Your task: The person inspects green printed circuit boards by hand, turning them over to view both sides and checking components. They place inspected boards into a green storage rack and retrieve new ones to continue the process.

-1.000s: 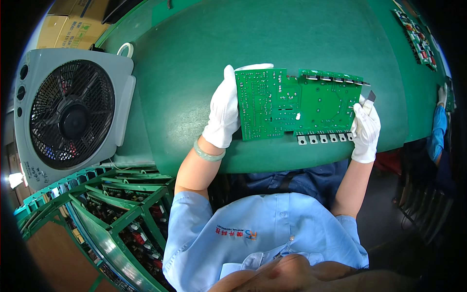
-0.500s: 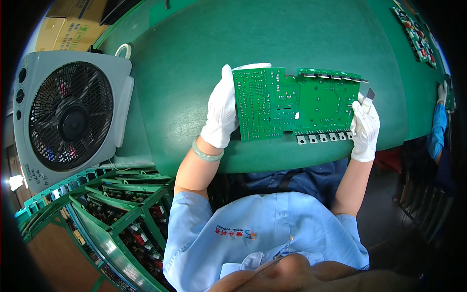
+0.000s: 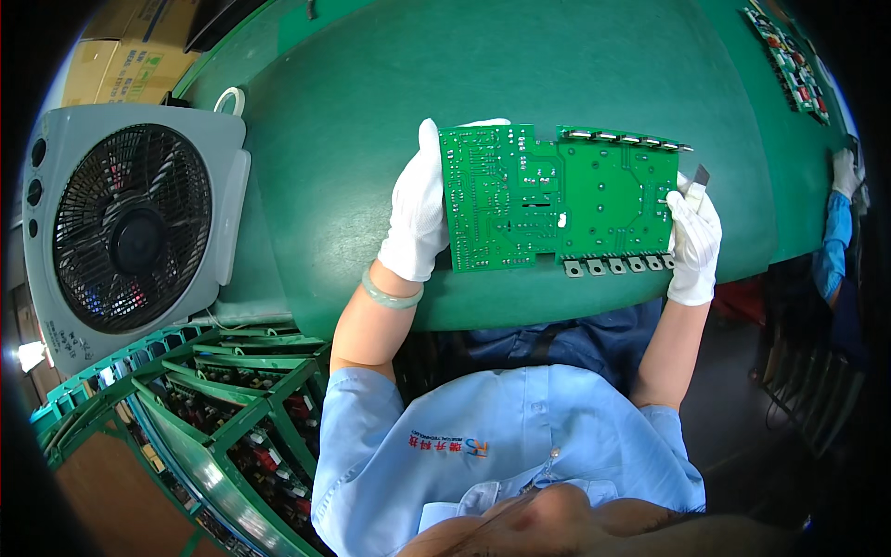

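Between my two white-gloved hands is a green circuit board [image 3: 613,209], raised over the table with its soldered face toward me. My left hand [image 3: 418,209] grips the board's left edge, thumb along the side and fingers reaching behind it. At the right edge my right hand [image 3: 696,237] pinches the lower corner. A small flat grey blade-like piece [image 3: 701,175] sticks up from that same hand; its lower part is hidden by the fingers. Metal tabs with holes [image 3: 613,266] line the board's lower edge, and more metal parts run along the upper edge.
A grey box fan [image 3: 139,232] stands at the left, before a cardboard box [image 3: 116,70]. Below it, a green rack [image 3: 232,408] holds several boards. On the green table [image 3: 483,65], another populated board [image 3: 789,65] lies far right, near a co-worker's gloved hand [image 3: 845,174].
The board has tilted slightly, its upper edge showing more of the metal parts, and shifted a little left with both hands. The grip is unchanged.
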Motion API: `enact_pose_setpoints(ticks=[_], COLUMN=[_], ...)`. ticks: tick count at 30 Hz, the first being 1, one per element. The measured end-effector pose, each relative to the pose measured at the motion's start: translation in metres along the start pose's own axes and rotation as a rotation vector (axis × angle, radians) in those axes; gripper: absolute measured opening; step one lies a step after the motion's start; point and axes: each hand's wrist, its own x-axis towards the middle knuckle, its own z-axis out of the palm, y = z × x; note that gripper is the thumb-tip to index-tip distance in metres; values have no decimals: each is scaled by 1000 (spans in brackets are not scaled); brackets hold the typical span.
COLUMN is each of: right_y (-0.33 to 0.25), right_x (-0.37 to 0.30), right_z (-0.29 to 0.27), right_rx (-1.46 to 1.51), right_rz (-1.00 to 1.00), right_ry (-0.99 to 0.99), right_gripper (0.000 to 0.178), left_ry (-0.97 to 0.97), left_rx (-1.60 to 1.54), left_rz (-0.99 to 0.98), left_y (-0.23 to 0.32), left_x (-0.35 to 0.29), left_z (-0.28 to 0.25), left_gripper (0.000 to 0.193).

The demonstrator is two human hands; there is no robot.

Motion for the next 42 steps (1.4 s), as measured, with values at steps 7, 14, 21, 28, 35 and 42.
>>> enact_pose_setpoints(ticks=[7, 14, 21, 28, 35, 42], right_y=[-6, -7, -9, -7, -9, -1], right_x=[-3, -4, -4, -3, -5, -1], right_z=[3, 6, 11, 8, 11, 5], right_rx=[-94, -184, -191, -147, -169, -92], right_rz=[26, -2, 13, 13, 37, 11], right_ry=[-2, 43, 97, 76, 87, 44], right_gripper=[32, 30, 27, 29, 32, 27], left_ry=[53, 12, -54, -49, -14, -155], left_rx=[-100, -13, -88, -63, 5, -41], left_rz=[-79, 4, 14, 24, 88, 276], left_y=[6, 2, -4, -3, -2, -9], left_x=[0, 1, 3, 3, 3, 15], left_z=[9, 4, -4, -5, 0, -17], left_gripper=[66, 67, 64, 65, 64, 58])
